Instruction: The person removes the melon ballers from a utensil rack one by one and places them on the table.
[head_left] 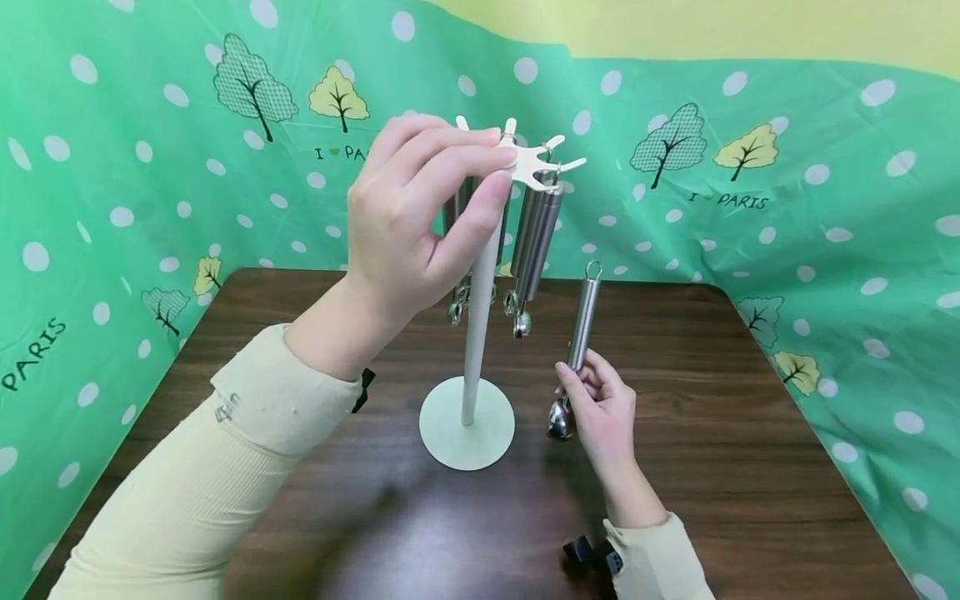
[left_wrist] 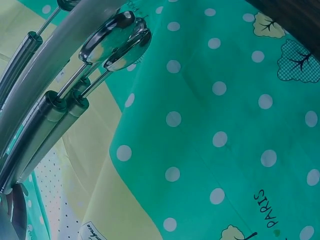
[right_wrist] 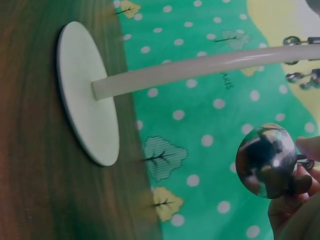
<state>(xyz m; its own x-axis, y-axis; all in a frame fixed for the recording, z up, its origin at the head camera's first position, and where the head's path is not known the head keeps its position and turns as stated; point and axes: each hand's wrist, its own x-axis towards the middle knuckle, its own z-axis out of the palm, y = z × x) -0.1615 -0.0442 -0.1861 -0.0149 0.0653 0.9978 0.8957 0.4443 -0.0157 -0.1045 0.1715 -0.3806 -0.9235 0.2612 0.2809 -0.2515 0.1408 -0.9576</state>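
A pale utensil stand (head_left: 480, 333) rises from a round base, with a pronged top plate (head_left: 531, 167). My left hand (head_left: 427, 204) holds that top from the left, fingers over the plate and thumb at its near side. Several steel utensils (head_left: 536, 237) hang from the prongs by wire loops; the hand hides some of them. Their rounded metal heads (left_wrist: 107, 37) show in the left wrist view. To the right of the stand, my right hand (head_left: 603, 408) pinches a steel scoop (head_left: 585, 321) low on its handle. Its loop points up, and its shiny round bowl (right_wrist: 267, 161) hangs below the fingers.
The stand's round base (head_left: 467, 442) rests on a dark wooden table (head_left: 720, 467). Green dotted cloth (head_left: 825, 242) with printed trees surrounds the table's back and sides. Black straps (head_left: 592, 554) are worn at the wrists.
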